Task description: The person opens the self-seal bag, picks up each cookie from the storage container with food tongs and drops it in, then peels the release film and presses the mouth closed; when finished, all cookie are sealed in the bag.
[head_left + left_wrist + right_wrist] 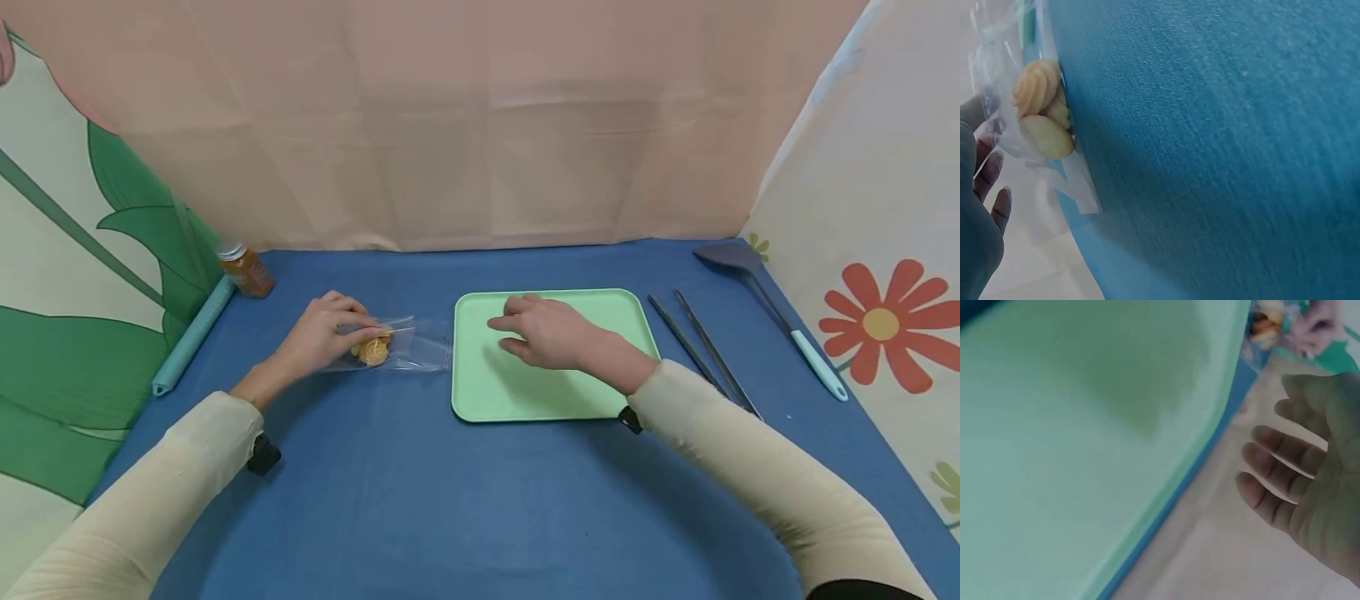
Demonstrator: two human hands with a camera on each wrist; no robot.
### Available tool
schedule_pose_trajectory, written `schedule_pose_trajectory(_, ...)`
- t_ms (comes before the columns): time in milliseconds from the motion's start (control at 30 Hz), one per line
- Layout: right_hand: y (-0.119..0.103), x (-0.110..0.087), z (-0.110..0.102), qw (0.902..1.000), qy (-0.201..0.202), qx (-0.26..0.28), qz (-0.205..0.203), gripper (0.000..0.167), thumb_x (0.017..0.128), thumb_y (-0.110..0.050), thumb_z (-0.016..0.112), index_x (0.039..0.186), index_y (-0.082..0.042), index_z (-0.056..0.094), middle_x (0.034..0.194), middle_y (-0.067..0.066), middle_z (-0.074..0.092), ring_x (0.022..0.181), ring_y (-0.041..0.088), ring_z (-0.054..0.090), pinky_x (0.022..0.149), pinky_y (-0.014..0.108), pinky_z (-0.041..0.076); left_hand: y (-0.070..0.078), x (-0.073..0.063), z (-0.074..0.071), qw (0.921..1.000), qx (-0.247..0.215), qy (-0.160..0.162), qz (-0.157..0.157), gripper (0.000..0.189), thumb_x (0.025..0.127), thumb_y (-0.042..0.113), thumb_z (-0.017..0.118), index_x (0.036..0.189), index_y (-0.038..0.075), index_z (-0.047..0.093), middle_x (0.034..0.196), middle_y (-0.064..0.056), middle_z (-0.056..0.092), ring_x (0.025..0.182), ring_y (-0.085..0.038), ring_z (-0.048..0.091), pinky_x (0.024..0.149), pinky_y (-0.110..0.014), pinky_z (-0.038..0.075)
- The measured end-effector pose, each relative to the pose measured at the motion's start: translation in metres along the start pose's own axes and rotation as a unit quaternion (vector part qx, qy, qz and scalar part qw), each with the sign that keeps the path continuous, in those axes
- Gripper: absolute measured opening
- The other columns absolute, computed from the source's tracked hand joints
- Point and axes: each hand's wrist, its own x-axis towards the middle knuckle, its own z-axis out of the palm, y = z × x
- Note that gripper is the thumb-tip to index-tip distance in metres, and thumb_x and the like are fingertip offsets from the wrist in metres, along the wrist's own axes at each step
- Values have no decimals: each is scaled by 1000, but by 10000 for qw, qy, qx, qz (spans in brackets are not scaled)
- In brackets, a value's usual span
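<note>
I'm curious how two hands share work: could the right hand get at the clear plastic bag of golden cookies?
Probably yes. The right hand hovers, holding nothing, over the pale green rectangular tray, and nothing stands between it and the near end of the bag. The left hand grips its cookie-filled part, though.

My bag (427, 346) looks like glossy, clear plastic; the cookies (1037, 87) matt, one ridged; my tray (480, 387) smooth plastic; my tablecloth (450, 500) matt, finely textured.
</note>
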Motion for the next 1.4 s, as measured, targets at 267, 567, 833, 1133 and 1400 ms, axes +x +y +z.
schedule_pose_trajectory(267, -12, 55, 23, 9948, -241, 932, -325, 38, 100, -28, 61, 135, -16, 65, 106, 8, 62, 90, 20, 56, 67, 27, 44, 5, -4, -4, 9994, 53, -154, -322, 12, 88, 23, 78, 97, 16, 82, 97, -2, 73, 93, -21, 54, 81, -45, 38)
schedule_pose_trajectory(567, -16, 80, 32, 9911, -552, 1209, 25, 38, 99, -35, 63, 135, -22, 66, 101, 4, 59, 82, 17, 50, 59, 25, 36, 3, -7, -6, 9990, 102, -181, -400, 12, 89, 24, 77, 98, 17, 82, 98, -2, 72, 93, -21, 53, 79, -44, 36)
schedule_pose_trajectory(833, -12, 81, 36, 9871, -358, 1557, -26, 36, 100, -31, 62, 133, -20, 67, 104, 13, 59, 76, 18, 45, 60, 26, 34, 5, -8, -5, 9991, 66, -241, -350, 11, 89, 26, 77, 96, 19, 82, 98, 0, 72, 94, -19, 53, 79, -41, 34)
schedule_pose_trajectory(1133, -10, 82, 35, 9842, -681, 1631, 116, 32, 96, -31, 67, 126, -22, 72, 100, 5, 57, 79, 15, 51, 62, 25, 37, 6, -8, -7, 9987, 162, -336, -340, 11, 88, 27, 78, 96, 21, 82, 98, 1, 72, 92, -18, 52, 77, -39, 32)
schedule_pose_trajectory(1400, -14, 96, 37, 9897, -1184, 644, 479, 35, 100, -38, 60, 134, -30, 66, 111, 8, 57, 77, 17, 48, 54, 26, 34, 6, -7, -7, 9978, 174, -625, -149, 14, 89, 31, 76, 101, 25, 81, 102, 2, 71, 96, -18, 51, 78, -40, 30)
